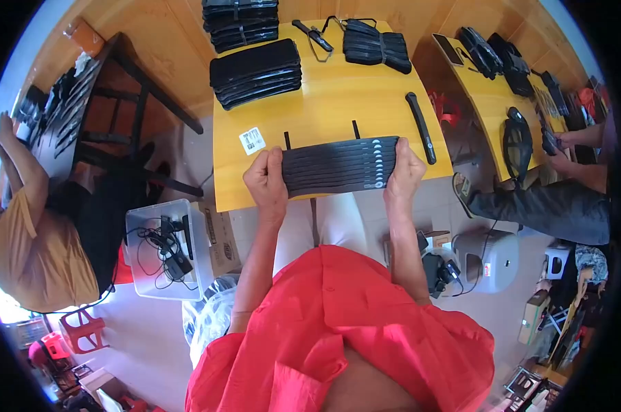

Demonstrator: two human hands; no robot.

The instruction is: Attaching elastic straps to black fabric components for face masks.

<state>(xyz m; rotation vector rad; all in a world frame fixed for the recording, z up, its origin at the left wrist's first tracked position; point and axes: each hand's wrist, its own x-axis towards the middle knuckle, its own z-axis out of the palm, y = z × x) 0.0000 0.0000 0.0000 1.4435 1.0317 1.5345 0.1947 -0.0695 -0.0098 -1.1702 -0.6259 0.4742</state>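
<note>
Both my hands stretch a fanned stack of flat black strips (334, 167) between them, above the near edge of the yellow table (255, 196). Pale half-round marks run down the strips' right end. My left hand (265, 180) is closed on the left end, thumb on top. The right end sits in my right hand (404, 172), also closed with the thumb up. Two short black tabs (355, 129) stick out past the stack's far side. A white printed label (252, 141) lies beyond my left hand. Right of the stack is a long black strap (421, 128).
At the far left of the table rises a pile of black folded pieces (255, 72); a tied black bundle (375, 47) lies far right. A clear plastic bin (137, 257) with cables stands on the floor at left. Other people sit at tables on both sides.
</note>
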